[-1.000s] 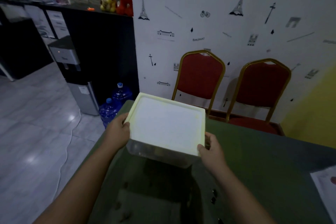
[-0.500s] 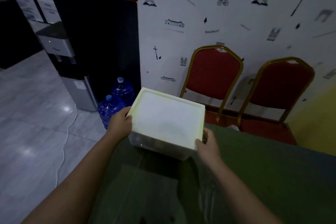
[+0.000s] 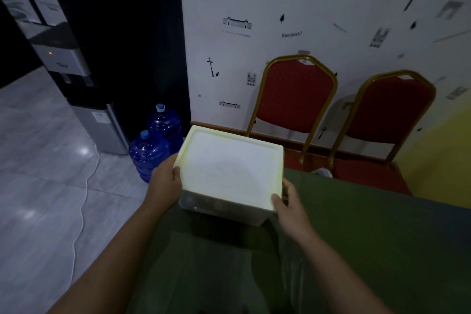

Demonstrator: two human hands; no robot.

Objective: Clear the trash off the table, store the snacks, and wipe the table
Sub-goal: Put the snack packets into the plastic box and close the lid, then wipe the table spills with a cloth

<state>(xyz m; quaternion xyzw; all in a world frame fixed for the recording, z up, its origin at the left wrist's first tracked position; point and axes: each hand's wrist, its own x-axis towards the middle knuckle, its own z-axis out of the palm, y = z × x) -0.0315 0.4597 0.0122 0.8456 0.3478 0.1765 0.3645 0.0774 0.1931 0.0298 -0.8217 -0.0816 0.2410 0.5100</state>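
Green tablecloth fills the near view, dim lighting. I see both forearms reaching out over it. Left hand grips the left edge of the lidded plastic container, thumb on the lid rim; right hand grips the near right corner, fingers curled round the side. Hands apart, one on each side, both clamped on the box. Compared with a second ago, the container sits further out, now at the table's far left corner and partly past the edge; the loose bits seen on the cloth have dropped out of view. Dark contents show through the clear wall, likely snacks, so I judge the storing step is under way. Beyond: two blue water jugs, a water dispenser, two red chairs, Paris-print wall.
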